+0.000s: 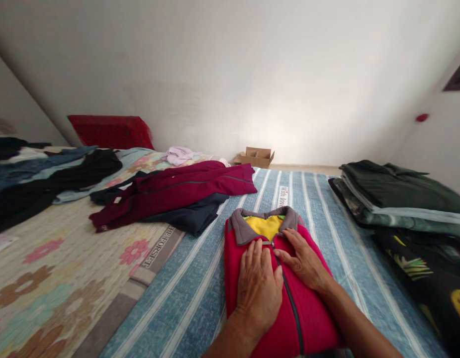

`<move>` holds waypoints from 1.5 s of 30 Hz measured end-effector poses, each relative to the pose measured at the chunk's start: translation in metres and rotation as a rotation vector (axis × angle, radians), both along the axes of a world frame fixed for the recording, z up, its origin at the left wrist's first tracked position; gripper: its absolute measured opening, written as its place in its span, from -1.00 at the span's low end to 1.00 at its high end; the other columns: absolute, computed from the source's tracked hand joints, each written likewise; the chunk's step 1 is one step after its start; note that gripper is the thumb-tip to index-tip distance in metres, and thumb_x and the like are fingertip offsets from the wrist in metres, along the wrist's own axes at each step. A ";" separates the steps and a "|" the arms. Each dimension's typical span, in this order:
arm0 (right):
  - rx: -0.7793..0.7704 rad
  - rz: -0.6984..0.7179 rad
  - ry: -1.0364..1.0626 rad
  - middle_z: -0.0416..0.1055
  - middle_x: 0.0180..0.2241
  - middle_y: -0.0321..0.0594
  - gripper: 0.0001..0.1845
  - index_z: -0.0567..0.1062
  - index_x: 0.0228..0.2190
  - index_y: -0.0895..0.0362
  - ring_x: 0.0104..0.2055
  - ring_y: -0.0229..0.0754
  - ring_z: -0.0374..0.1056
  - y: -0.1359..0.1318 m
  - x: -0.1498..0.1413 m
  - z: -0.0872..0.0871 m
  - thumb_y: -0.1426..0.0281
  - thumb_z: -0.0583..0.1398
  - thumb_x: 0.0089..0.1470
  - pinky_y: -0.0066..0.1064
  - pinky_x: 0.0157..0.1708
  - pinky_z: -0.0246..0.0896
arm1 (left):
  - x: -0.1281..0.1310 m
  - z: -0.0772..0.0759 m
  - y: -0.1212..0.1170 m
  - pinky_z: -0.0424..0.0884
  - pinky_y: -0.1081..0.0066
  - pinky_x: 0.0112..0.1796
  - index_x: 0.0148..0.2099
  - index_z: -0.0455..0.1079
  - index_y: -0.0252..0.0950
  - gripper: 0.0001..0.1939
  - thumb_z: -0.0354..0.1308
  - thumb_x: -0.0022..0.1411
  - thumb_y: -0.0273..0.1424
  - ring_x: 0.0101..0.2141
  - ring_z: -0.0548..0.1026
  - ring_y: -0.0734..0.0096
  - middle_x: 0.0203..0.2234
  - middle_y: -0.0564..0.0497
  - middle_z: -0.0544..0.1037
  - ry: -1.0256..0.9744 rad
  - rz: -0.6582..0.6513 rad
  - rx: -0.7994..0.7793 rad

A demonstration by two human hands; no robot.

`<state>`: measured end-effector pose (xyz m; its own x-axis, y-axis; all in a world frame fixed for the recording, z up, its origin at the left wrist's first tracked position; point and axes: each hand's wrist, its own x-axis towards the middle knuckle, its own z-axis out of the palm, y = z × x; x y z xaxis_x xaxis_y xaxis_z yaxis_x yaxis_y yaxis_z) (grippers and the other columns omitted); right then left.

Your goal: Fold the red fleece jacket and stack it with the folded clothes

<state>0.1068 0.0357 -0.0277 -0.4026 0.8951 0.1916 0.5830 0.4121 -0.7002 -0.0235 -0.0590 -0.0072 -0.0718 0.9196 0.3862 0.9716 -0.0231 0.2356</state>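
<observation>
head view: what lies under our hands?

– a red jacket (308,313), folded into a block, right in front of us on the blue striped sheet (192,278). its grey collar (242,231) points away from us, and yellow lining (265,227) shows inside the neck.

– how is our left hand (259,278)?

– palm down on the jacket's front, mostly left of the zip (290,298). the fingers are stretched and close together, tips just below the collar, with the thumb a little apart. we see nothing gripped in it.

– and our right hand (302,256)?

– it lies on the other side of the zip, thumb and fingers spread, fingertips by the collar's right corner. we cannot tell how hard either hand presses.

– what do we have on the left?

– a maroon jacket (185,184), loosely laid over a dark blue garment (200,214), partly on the striped sheet and partly on the flowered sheet (95,258). farther left we see a loose heap of clothes (39,169).

– on the right?

– a stack of folded clothes (397,189), dark green on top. nearer to us lies a black garment (409,268) with yellow print. past the striped sheet's far edge, we see an open cardboard box (259,158) near the wall (230,74).
</observation>
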 end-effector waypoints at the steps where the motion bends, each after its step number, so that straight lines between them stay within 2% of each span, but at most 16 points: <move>1: -0.003 -0.001 -0.008 0.10 0.19 0.01 -0.19 0.27 0.11 0.19 0.26 0.03 -0.06 0.000 0.000 0.000 -0.10 0.07 -0.01 -0.08 0.23 -0.16 | 0.000 -0.002 -0.001 0.22 -0.01 0.07 0.06 0.24 -0.46 -0.61 0.01 0.20 -0.41 0.12 0.23 0.01 0.11 -0.33 0.29 0.000 -0.002 -0.007; 10: 0.032 0.000 -0.031 0.10 0.19 0.04 -0.20 0.25 0.11 0.23 0.26 0.01 -0.06 -0.001 -0.001 -0.003 -0.08 0.06 0.02 -0.09 0.23 -0.18 | -0.003 -0.011 -0.003 0.24 0.00 0.05 0.06 0.24 -0.37 -0.63 0.01 0.21 -0.38 0.11 0.25 0.06 0.09 -0.25 0.31 -0.068 -0.004 0.030; 18: 0.070 0.014 -0.065 0.12 0.18 0.06 -0.24 0.26 0.10 0.25 0.25 0.01 -0.03 0.001 0.000 -0.002 -0.05 0.05 0.05 -0.10 0.22 -0.13 | -0.001 -0.006 -0.001 0.31 0.02 0.01 0.01 0.26 -0.40 -0.60 0.15 0.10 -0.48 0.02 0.34 0.04 -0.01 -0.25 0.38 -0.109 -0.024 0.128; 24: 0.096 0.020 -0.072 0.14 0.17 0.05 -0.25 0.26 0.10 0.26 0.24 -0.01 -0.01 0.001 0.000 -0.003 -0.04 0.05 0.06 -0.13 0.22 -0.12 | -0.005 -0.017 0.000 0.33 0.00 0.00 0.13 0.12 -0.37 -0.48 0.14 0.12 -0.52 0.01 0.37 0.07 -0.02 -0.23 0.40 -0.207 -0.112 0.239; 30: 0.111 0.008 -0.067 0.16 0.16 0.03 -0.28 0.28 0.09 0.22 0.24 0.03 0.00 0.001 0.000 -0.005 -0.02 0.08 0.05 -0.08 0.20 -0.09 | -0.007 -0.028 0.003 0.29 0.07 0.06 0.26 -0.09 -0.32 -0.31 0.07 0.12 -0.60 0.15 0.22 0.10 0.14 -0.28 0.25 -0.291 -0.193 0.238; 34: 0.111 0.002 -0.072 0.15 0.17 0.04 -0.29 0.27 0.10 0.20 0.24 0.02 -0.01 0.002 -0.001 -0.006 -0.01 0.08 0.06 -0.07 0.20 -0.09 | -0.007 -0.027 0.003 0.25 0.09 0.10 0.30 -0.20 -0.25 -0.23 0.04 0.12 -0.63 0.19 0.15 0.13 0.19 -0.24 0.17 -0.371 -0.206 0.216; 41: 0.109 0.034 -0.091 0.14 0.17 -0.02 -0.30 0.20 0.15 0.14 0.26 0.01 -0.06 0.000 -0.001 -0.002 0.01 0.06 0.09 -0.07 0.20 -0.10 | -0.006 -0.021 0.001 0.27 0.14 0.09 0.32 -0.31 -0.18 -0.12 0.07 0.08 -0.67 0.18 0.17 0.15 0.22 -0.22 0.12 -0.479 -0.205 0.176; 45: 0.134 0.096 -0.157 0.13 0.15 -0.07 -0.44 0.26 0.13 0.02 0.24 0.02 -0.02 -0.002 0.000 0.007 0.09 0.05 0.14 -0.10 0.15 -0.01 | -0.005 -0.019 0.001 0.25 0.11 0.09 0.32 -0.31 -0.18 -0.11 0.09 0.07 -0.66 0.19 0.14 0.12 0.22 -0.23 0.12 -0.447 -0.184 0.197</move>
